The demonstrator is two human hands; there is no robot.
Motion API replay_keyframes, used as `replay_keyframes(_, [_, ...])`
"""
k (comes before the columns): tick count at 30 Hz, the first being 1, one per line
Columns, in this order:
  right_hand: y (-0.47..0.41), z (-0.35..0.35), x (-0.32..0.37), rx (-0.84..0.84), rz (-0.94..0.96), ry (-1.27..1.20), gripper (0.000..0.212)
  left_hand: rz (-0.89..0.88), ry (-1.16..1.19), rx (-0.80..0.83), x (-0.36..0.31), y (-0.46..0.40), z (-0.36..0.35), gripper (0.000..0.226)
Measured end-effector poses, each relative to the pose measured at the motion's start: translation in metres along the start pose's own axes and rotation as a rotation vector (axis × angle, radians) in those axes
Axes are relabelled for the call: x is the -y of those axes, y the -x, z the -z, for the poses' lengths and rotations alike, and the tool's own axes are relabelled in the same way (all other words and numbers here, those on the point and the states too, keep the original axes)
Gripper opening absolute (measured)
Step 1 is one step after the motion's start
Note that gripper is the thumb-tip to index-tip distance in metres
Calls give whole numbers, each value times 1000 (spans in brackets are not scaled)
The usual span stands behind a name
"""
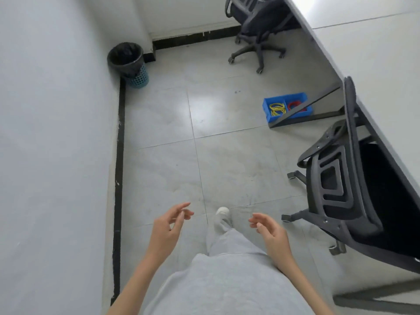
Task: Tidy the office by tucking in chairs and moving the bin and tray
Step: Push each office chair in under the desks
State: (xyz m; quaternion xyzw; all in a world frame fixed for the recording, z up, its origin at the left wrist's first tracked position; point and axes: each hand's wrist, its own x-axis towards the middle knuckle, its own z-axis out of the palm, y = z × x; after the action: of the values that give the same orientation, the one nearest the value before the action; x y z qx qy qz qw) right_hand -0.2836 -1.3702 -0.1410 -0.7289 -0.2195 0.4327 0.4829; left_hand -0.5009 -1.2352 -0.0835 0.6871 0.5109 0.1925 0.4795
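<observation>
A teal mesh bin (129,64) lined with a black bag stands in the far left corner against the wall. A blue tray (286,109) holding yellow and red bands sits on the floor beside the desk's leg. One black office chair (345,189) stands close on my right, its seat partly under the desk. A second black chair (259,30) stands at the far end, turned out from the desk. My left hand (169,226) and my right hand (270,230) hang empty in front of me, fingers loosely apart, touching nothing.
A long white desk (375,64) runs down the right side on black frame legs (302,120). A white wall (56,155) with a black skirting strip bounds the left. Grey tiled floor (170,155) lies between them. My grey-trousered leg and white shoe (223,212) are just ahead.
</observation>
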Motion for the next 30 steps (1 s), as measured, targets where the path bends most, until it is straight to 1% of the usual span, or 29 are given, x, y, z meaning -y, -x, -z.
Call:
replay_keyframes(2, [-41, -4, 26, -31, 10, -33, 33, 7, -6, 29, -4, -36, -3, 37])
replay_keyframes(6, [-113, 3, 90, -162, 87, -117, 34, 12, -25, 130, -21, -102, -1, 37])
replay_keyframes(9, [-149, 18, 122, -276, 143, -169, 33, -27, -60, 237, -42, -150, -5, 36])
replay_keyframes(12, [-175, 32, 142, -416, 158, -224, 28, -102, -91, 357, -66, -209, -15, 41])
replay_keyframes(15, [-192, 44, 149, -597, 122, -271, 31, -233, -175, 533, -96, -276, -34, 57])
replay_keyframes(18, [-196, 51, 152, -792, 71, -254, 32, -389, -257, 729, -132, -340, -65, 49])
replay_keyframes(21, [-188, 52, 160, -1038, 6, -152, 34, -591, -340, 914, -177, -393, -106, 36])
replay_keyframes(23, [-177, 57, 163, -1226, -43, 11, 29, -772, -373, 1009, -212, -415, -139, 30])
replay_keyframes(25, [-160, 66, 161, -1365, -135, 262, 30, -993, -371, 1090, -248, -423, -175, 28])
replay_keyframes(27, [-142, 76, 152, -1404, -276, 466, 35, -1226, -436, 1139, -278, -423, -213, 31])
replay_keyframes(29, [-127, 82, 139, -1354, -431, 543, 41, -1408, -542, 1151, -299, -420, -252, 42])
replay_keyframes(30, [-123, 85, 131, -1311, -498, 550, 43, -1458, -602, 1148, -307, -417, -271, 49])
